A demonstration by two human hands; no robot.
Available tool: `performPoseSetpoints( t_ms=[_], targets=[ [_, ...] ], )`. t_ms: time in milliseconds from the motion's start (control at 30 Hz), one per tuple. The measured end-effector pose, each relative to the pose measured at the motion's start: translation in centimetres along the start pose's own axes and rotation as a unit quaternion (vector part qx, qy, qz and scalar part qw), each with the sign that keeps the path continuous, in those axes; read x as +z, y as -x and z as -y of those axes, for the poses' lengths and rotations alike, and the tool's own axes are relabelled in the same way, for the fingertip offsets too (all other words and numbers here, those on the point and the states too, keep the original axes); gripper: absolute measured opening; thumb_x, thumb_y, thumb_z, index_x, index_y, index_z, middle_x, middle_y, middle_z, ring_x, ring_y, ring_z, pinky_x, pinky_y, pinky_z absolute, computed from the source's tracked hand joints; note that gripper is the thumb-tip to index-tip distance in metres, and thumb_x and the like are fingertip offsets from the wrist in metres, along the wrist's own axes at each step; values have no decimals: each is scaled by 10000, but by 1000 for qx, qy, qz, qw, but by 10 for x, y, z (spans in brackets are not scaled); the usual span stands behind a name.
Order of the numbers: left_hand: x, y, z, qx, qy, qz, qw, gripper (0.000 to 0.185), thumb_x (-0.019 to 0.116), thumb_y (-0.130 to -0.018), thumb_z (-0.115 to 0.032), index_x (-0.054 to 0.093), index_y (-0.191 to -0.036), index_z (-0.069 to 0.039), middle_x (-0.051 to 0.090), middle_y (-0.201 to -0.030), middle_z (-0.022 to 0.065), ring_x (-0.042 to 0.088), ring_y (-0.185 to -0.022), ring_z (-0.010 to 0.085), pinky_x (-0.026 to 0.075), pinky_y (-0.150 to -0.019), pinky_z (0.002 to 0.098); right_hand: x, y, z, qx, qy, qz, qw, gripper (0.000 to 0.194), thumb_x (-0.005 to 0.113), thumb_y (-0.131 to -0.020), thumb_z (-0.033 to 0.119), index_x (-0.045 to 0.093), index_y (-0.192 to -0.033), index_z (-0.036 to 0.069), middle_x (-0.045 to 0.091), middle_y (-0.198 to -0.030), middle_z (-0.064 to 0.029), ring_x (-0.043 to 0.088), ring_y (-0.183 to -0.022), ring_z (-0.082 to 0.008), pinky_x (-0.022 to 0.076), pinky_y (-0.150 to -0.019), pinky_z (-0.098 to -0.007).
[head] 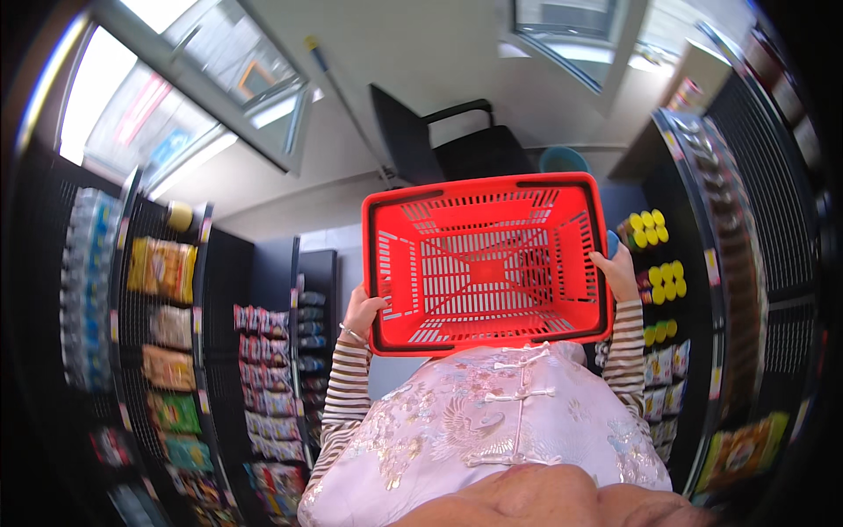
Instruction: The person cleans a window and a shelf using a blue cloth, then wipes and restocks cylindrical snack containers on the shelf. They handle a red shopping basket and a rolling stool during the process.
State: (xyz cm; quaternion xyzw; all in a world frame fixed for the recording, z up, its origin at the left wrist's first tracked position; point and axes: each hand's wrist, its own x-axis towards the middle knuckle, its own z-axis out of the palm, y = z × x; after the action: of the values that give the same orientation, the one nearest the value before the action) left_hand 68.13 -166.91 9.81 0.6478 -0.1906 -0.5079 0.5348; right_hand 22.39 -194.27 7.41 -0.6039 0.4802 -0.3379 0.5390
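Note:
An empty red plastic shopping basket [486, 332] with slotted walls and black handles folded down on its rim is held out before my body. My left hand [363, 312] grips its left rim, the thumb lying over the edge and a bracelet at the wrist. On the opposite side my right hand [616, 267] grips the right rim with the thumb on top. Something blue [612, 244] shows beside the right fingers; what it is cannot be told. The fingers under the basket are mostly hidden.
Dark shelves with snack bags [161, 270] and water bottles [92, 283] line the left. Yellow-lidded containers [668, 280] stand on the right shelves [718, 329]. Ahead are a black office chair [481, 151], a blue bucket [564, 160], a long pole [346, 105] against the wall and open windows [247, 79].

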Motion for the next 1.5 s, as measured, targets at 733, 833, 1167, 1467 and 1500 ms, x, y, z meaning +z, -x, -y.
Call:
performPoseSetpoints(
  t_ms=[733, 833, 1167, 1467, 1500],
  targets=[
    [5, 163, 170, 160, 153, -277, 935, 520, 581, -723, 114, 610, -1239, 51, 731, -1097, 110, 718, -921, 178, 601, -838, 334, -17, -253, -94, 94, -263, 4, 960, 297, 711, -973, 259, 699, -1157, 26, 695, -1015, -43, 577, -784, -108, 488, -643, -246],
    [14, 171, 178, 175, 149, -319, 920, 481, 599, -727, 88, 623, -1205, 52, 737, -1061, 104, 714, -898, 173, 595, -830, 335, -89, -340, -105, 51, -340, -130, 930, 250, 695, -953, 287, 670, -959, 39, 632, -872, -52, 588, -799, -192, 495, -755, -351],
    [76, 181, 184, 179, 167, -420, 874, 409, 607, -729, 80, 635, -1136, 58, 729, -981, 84, 704, -825, 164, 599, -788, 327, -216, -443, -16, -29, -244, -339, 908, 379, 669, -970, 341, 609, -1163, 20, 625, -1089, -100, 583, -996, -252, 497, -907, -440],
    [135, 154, 162, 162, 155, -447, 866, 431, 627, -739, 78, 622, -1169, 62, 732, -1021, 94, 715, -859, 174, 606, -803, 329, -183, -468, -9, -50, -164, -377, 910, 398, 685, -952, 323, 600, -1180, 8, 630, -1109, -122, 601, -999, -272, 514, -889, -453],
    [143, 152, 156, 131, 149, -465, 863, 422, 630, -740, 74, 625, -1162, 64, 732, -1012, 91, 714, -854, 172, 605, -798, 328, -179, -477, -12, -47, -156, -375, 912, 400, 686, -950, 321, 599, -1182, 6, 630, -1112, -125, 603, -1000, -274, 516, -887, -454]
  ],
)
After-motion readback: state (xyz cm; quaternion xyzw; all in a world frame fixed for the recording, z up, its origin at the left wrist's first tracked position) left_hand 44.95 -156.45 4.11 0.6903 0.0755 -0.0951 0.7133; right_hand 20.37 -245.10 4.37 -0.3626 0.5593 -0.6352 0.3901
